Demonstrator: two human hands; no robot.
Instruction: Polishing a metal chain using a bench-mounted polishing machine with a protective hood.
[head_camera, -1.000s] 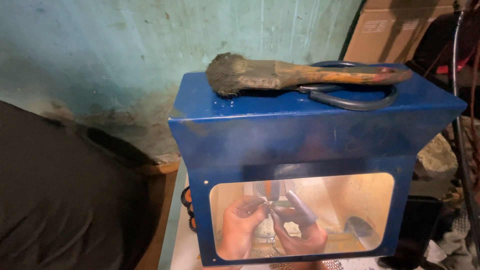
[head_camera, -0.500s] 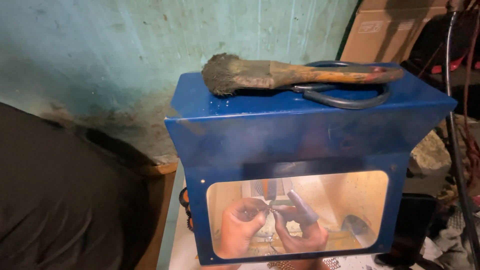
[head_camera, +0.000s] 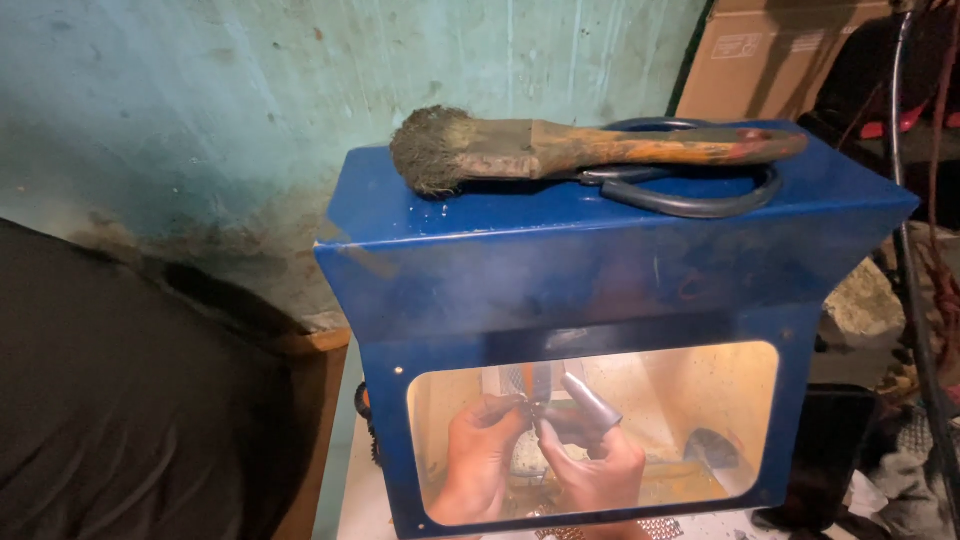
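Observation:
A blue metal box (head_camera: 600, 250) with a lit window (head_camera: 700, 400) stands in front of me. Through the window I see both my hands inside. My left hand (head_camera: 480, 455) pinches a small metal piece (head_camera: 530, 408) at its fingertips. My right hand (head_camera: 590, 465), with a grey cap on one finger (head_camera: 590, 400), grips the same piece from the right. A small upright tool or wheel (head_camera: 537, 380) stands just behind the piece; its detail is too blurred to tell.
On top of the box lie a worn brush with a wooden handle (head_camera: 560, 148) and dark-handled scissors (head_camera: 680, 190). A stained teal wall (head_camera: 250, 110) is behind. A dark cloth mass (head_camera: 110, 400) fills the left. A cardboard box (head_camera: 770, 50) and cables (head_camera: 915, 250) are at the right.
The view has shifted slightly; both hands stay together inside the box on the small piece, with only small finger movements.

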